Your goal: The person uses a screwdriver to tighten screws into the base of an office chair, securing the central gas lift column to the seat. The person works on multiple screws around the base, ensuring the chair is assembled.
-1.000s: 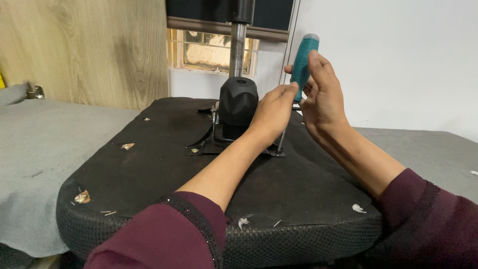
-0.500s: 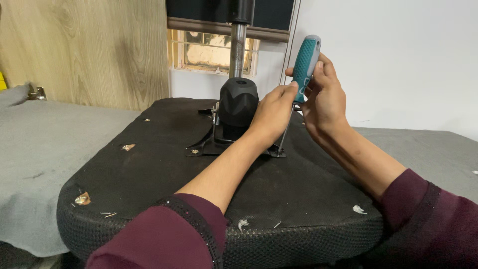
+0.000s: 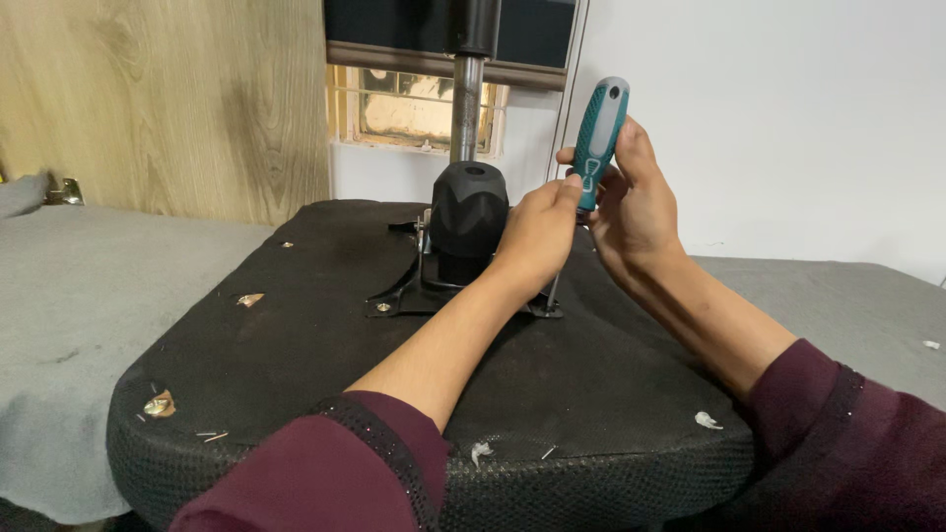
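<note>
Surface: grey felt-covered desk [image 3: 89,325] — wood panel and white wall behind.
Screwdriver [image 3: 598,138]: teal handle upright, shaft down at the mounting plate [image 3: 453,296] on the upturned black seat [image 3: 591,394].
Right hand [image 3: 641,212]: clenched around handle.
Left hand [image 3: 537,236]: pinching the handle's lower end.
Change: handle now higher and more upright — suggests repositioning on the screw.

The screwdriver [image 3: 597,148] has a teal handle with grey inlays and a thin metal shaft; it stands nearly upright, slightly tilted, in the upper centre-right of the frame, with its tip down at the black metal mounting plate [image 3: 463,293]. That plate lies flat on the underside of the black mesh-edged seat cushion [image 3: 591,394], at the frame's centre. A black ribbed cylinder cover [image 3: 469,219] rises from the plate.
</note>
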